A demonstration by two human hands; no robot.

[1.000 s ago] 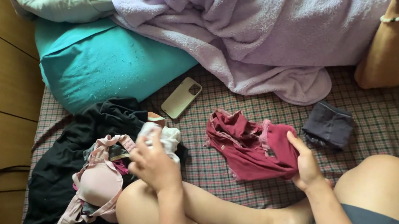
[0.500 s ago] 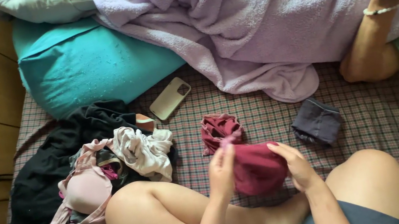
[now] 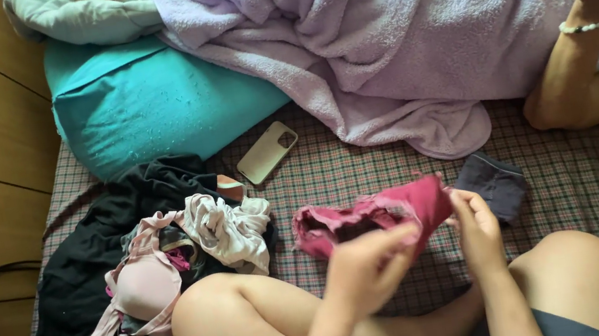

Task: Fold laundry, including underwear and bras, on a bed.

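Seated cross-legged on a checked mattress (image 3: 564, 179), a person's left hand (image 3: 371, 268) and right hand (image 3: 479, 231) both gripped a maroon garment (image 3: 374, 216) above the knees, one dark folded piece (image 3: 493, 183) beside it, a clothes heap (image 3: 158, 250) unsorted

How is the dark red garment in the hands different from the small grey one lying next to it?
The dark red garment is held up and stretched between the left hand and right hand; the grey garment lies folded and untouched on the checked bedsheet. The red one looks larger. Both are soft clothing.
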